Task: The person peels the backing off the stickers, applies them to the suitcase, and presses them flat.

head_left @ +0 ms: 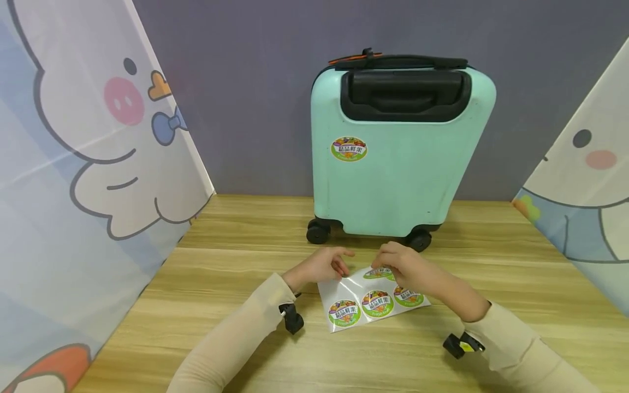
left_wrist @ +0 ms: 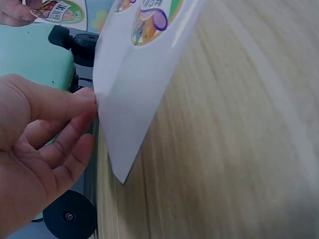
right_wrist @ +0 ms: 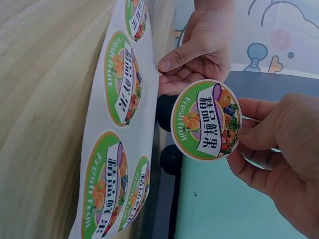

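Note:
A white sheet of round fruit stickers [head_left: 340, 292] lies on the wooden table, its far edge raised. My left hand [head_left: 324, 264] pinches that edge between thumb and fingers near the sheet's left corner, as the left wrist view [left_wrist: 45, 124] shows. Between the thumb and fingertips of my right hand [right_wrist: 284, 144] is a single round "Fresh fruit" sticker [right_wrist: 206, 119], separate from the sheet and held above its far edge. Several stickers remain on the sheet, including one with a green rim [right_wrist: 123, 79]. The right hand hides part of the sheet in the head view.
A mint-green suitcase [head_left: 383, 180] stands on black wheels [head_left: 318, 232] just behind the hands. One oval-looking fruit sticker [head_left: 349, 149] is on its upper left front. A grey wall [head_left: 245, 98] rises behind, with cartoon-printed panels [head_left: 98, 180] on both sides.

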The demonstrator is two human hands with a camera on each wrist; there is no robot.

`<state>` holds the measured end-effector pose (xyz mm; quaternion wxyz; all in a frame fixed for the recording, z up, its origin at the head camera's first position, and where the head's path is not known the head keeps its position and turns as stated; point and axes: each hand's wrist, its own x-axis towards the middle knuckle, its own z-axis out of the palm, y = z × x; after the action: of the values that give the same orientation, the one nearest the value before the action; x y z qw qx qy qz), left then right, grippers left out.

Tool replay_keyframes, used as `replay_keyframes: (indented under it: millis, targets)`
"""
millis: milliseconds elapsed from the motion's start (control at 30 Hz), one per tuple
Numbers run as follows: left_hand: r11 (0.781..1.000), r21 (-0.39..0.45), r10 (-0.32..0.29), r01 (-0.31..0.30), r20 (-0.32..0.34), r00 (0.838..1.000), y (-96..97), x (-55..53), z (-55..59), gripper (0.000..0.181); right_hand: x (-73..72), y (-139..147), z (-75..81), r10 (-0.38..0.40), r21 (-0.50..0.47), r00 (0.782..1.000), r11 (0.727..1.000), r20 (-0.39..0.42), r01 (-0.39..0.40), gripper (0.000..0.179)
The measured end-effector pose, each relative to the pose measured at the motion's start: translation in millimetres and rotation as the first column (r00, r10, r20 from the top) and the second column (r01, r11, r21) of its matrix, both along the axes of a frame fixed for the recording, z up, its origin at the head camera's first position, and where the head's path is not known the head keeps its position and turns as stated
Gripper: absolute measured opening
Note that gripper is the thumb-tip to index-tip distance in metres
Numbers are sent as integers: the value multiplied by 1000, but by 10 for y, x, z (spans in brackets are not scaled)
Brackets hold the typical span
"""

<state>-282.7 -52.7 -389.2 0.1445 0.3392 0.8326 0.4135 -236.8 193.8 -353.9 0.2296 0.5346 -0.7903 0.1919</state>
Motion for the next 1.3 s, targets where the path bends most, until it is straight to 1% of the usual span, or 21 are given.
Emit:
replay_keyframes:
  millis: [133, 300, 500, 567, 700, 867, 1000, 1300]
  targets:
    - [998, 54, 26, -24, -23, 999, -15, 14, 15, 51, -9, -6, 24, -15, -3, 1000, 1000, -4, 14, 42]
    - [990, 137, 27, -25, -9, 1000, 10, 61, 63, 45, -3, 1, 73, -35, -4, 999, 999, 14, 35, 42]
    - [968, 250, 3, -6, 13, 1000, 72, 168, 151, 38, 6, 0, 129, -67, 0, 996, 998, 65, 68, 43]
    - [960, 281, 2, -8, 20, 1000, 94, 198, 165, 36, 8, -3, 142, -72, -2, 994, 997, 76, 73, 44]
    - [945, 327, 10, -18, 29, 1000, 126, 231, 158, 29, 21, -11, 166, -77, -8, 992, 997, 95, 79, 44]
    - [930, 366, 20, -29, 26, 999, 138, 253, 144, 21, 33, -15, 184, -88, -12, 991, 996, 104, 90, 42]
    - [920, 389, 46, -55, 32, 998, 144, 264, 135, 18, 32, -20, 198, -89, -12, 990, 996, 113, 91, 40]
    - [910, 401, 99, -108, 41, 994, 179, 242, 90, 15, 28, -30, 240, -75, -15, 987, 997, 143, 78, 39]
